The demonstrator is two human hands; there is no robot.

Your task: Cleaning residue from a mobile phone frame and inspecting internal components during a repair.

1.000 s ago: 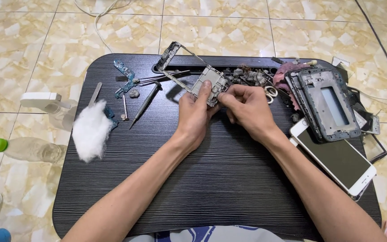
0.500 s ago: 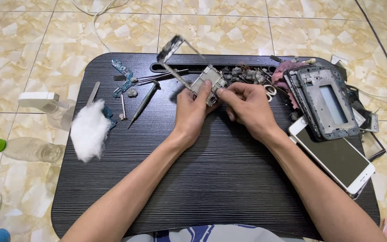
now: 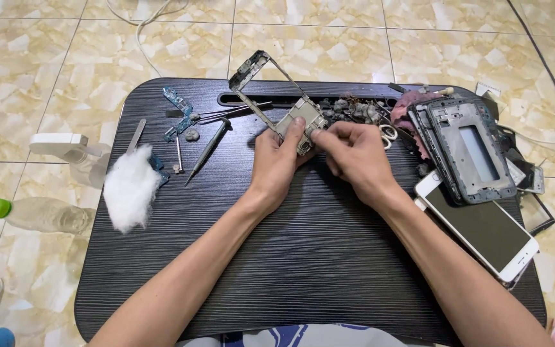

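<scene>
Your left hand (image 3: 276, 160) is pinching the stripped phone frame (image 3: 271, 96) near the tray's (image 3: 162, 270) far edge, tilting it up for access; your right hand's (image 3: 353, 157) fingertips are closing on its lower end. Screwdriver (image 3: 207, 151) and cotton wad (image 3: 130, 187) are lying toward the left edge, within reach.

- A wad of white cotton (image 3: 130, 187) lies at the left edge of the black tray table (image 3: 303, 270).
- A screwdriver (image 3: 208, 149) lies tilted near a small blue circuit board (image 3: 178, 103).
- A white phone (image 3: 483, 232) rests at the right edge, just below a stack of grey phone frames (image 3: 467, 151).
- A clear bottle with a green cap (image 3: 36, 214) lies on the tiled floor (image 3: 329, 38).
</scene>
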